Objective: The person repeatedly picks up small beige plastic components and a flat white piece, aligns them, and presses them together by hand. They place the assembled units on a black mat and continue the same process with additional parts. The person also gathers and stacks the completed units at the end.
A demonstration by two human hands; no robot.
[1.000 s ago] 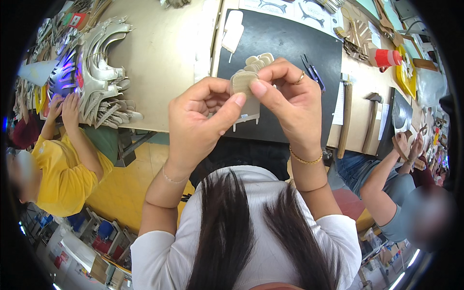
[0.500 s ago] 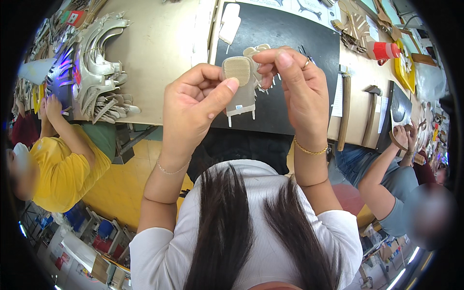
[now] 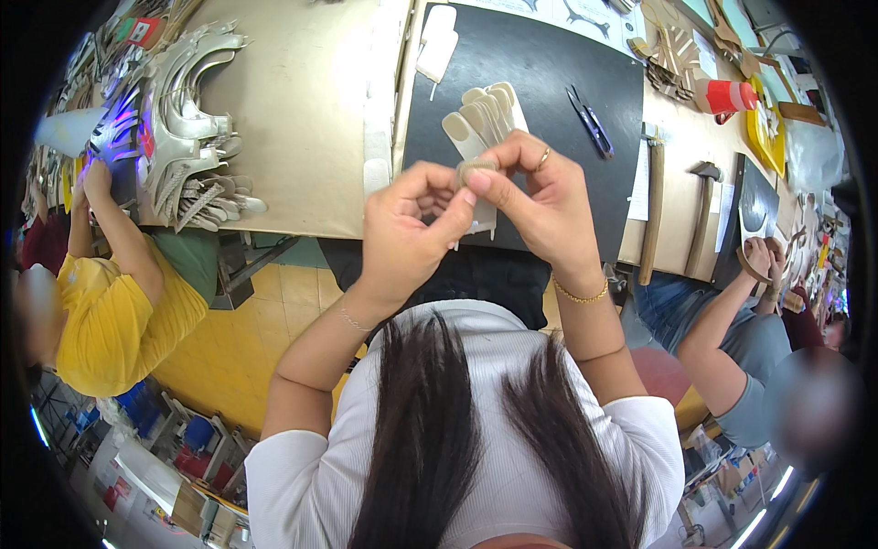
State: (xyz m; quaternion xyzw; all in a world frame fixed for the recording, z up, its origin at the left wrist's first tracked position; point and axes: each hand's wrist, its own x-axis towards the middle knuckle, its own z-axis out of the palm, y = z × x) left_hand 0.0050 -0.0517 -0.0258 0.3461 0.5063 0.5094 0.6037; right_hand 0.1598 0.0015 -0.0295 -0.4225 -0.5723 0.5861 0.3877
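Over the near edge of a black mat (image 3: 549, 69), my left hand (image 3: 407, 229) and my right hand (image 3: 549, 206) come together on a small beige strap-like piece (image 3: 485, 217). Thumbs and fingers of both hands pinch its rounded, textured end, which looks bent between them. Its paler lower part, with short thin tails, hangs below, partly hidden by my fingers. Just beyond my fingertips, several similar pale pieces with rounded ends (image 3: 480, 112) lie fanned out on the mat. Blue-handled snips (image 3: 592, 123) rest to their right.
White rounded pieces (image 3: 437, 55) lie at the mat's far left. Silvery curved parts (image 3: 197, 119) are heaped on the left of the table. Two hammers (image 3: 702, 220) and a red-and-white container (image 3: 727, 95) stand right. Co-workers sit on both sides, one in a yellow shirt (image 3: 128, 320).
My right hand has moved down and left to take hold of the strap piece's rounded end. My left hand has shifted lower and right, uncovering the fanned pieces and the snips.
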